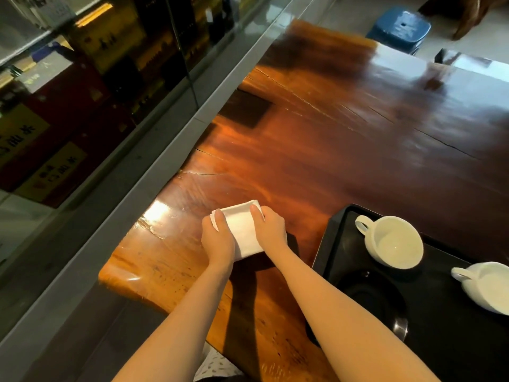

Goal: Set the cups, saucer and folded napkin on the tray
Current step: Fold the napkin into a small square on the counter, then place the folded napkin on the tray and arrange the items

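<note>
A white folded napkin (242,230) lies on the glossy wooden table (316,150), left of the tray. My left hand (217,239) grips its left edge and my right hand (270,230) grips its right edge, thumbs on top. A black tray (327,244) sits at the right. On it stand a white cup (391,245) with its handle to the left and a second white cup (484,286), cut off by the frame edge. A black saucer (369,301) lies at the tray's near left, partly behind my right forearm.
A grey ledge (154,161) runs along the table's left side, with a glass cabinet of boxes (68,92) beyond it. A blue plastic stool (399,27) stands past the table's far end. A metal utensil tip (400,328) shows on the tray.
</note>
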A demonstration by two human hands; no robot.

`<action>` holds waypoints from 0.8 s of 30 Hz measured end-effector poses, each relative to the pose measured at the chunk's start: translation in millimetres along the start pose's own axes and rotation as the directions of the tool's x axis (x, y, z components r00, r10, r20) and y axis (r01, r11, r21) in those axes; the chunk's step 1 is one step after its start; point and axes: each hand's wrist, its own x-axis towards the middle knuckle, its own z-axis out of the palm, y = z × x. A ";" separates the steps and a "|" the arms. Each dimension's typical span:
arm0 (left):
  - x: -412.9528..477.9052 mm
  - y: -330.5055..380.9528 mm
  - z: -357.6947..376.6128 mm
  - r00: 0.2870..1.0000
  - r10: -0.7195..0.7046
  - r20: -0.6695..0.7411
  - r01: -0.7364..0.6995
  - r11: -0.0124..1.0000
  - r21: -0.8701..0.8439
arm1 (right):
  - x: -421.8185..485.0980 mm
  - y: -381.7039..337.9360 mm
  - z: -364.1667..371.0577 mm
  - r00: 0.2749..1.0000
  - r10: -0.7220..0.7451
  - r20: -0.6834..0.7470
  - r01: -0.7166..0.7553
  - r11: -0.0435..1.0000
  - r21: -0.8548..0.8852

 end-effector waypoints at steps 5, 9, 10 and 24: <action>-17.2 15.5 14.1 0.999 0.044 0.001 -0.044 0.999 0.026 | -13.5 5.0 -18.0 0.982 0.006 -0.188 0.016 0.993 0.115; -34.3 14.9 31.4 0.996 0.060 0.066 -0.063 0.997 0.048 | -32.2 16.4 -40.8 0.958 0.058 -0.282 -0.018 0.989 0.145; -41.5 14.0 37.0 0.994 0.061 0.093 -0.067 0.996 0.061 | -38.2 20.8 -48.6 0.951 0.075 -0.301 -0.029 0.988 0.153; -257.9 -14.2 136.7 0.875 0.272 0.400 -0.339 0.934 0.108 | -184.6 160.2 -200.9 0.773 0.277 -0.571 -0.025 0.913 0.408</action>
